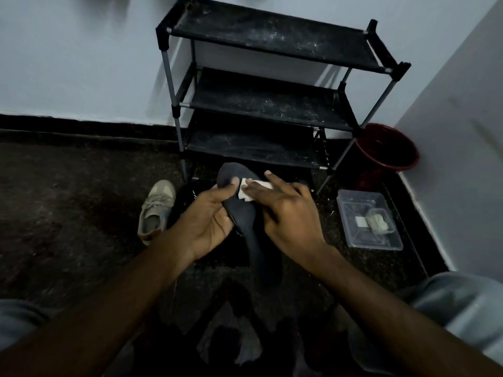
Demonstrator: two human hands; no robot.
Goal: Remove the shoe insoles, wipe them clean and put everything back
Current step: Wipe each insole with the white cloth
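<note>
head view, looking down at a dark speckled floor (68,213) in dim light: the left hand (212,219) grips a dark insole (245,213) by its left edge, thumb laid across the top near the toe end and the other fingers curled beneath it. the insole is held up off the floor between the two hands, toe end pointing away toward the shoe rack (266,102) and heel end toward the person. the right hand (285,210) lies over the insole from the right, its fingers straight and slightly spread, pressing a small white wipe (245,190) flat against the insole's upper face – the wipe shows between the fingertips and just beside the left thumb. whether the right thumb holds the wipe as well cannot be told, since it is hidden under the hand. a beige laced shoe (156,210) sits on the floor left of the left hand, toe toward the rack. the rack is black, with three dusty fabric shelves on grey poles, and stands against a pale wall (68,63). to its right, in the corner, is a red bucket (386,148). nearer, well apart from the hands, a clear plastic container (351,213) rests on the floor with pale folded pieces (377,221) inside – what they are is too small to tell. grey-clad knees (462,303) frame the lower edge of the view.
</note>
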